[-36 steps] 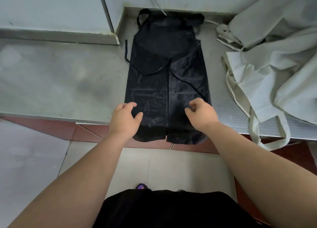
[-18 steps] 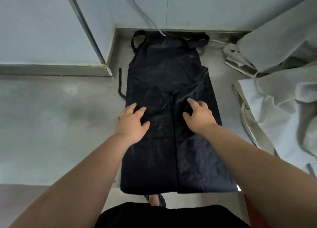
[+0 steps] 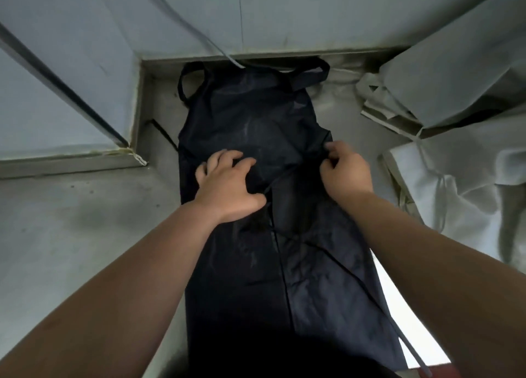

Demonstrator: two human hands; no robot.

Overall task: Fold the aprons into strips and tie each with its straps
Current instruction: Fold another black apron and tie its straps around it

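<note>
Two hands on black apron [image 3: 256, 116], folded lengthwise on grey worktop [image 3: 71, 221], running 6 to 12 o'clock. Left hand [image 3: 230, 184] presses flat, fingers spread. Right hand [image 3: 345, 170]: fingers curled, pinching apron's 3 o'clock edge. Pale cloth pile [image 3: 455, 93] at 2 o'clock.

The apron [image 3: 256, 121] lies lengthwise on the desk [image 3: 71, 221], its neck loop [image 3: 193, 76] at the far end against the wall. The left hand [image 3: 230, 184] rests on its middle; the right hand [image 3: 345, 173] grips its right edge. A heap of cloth [image 3: 455, 93] lies to the right.
</note>
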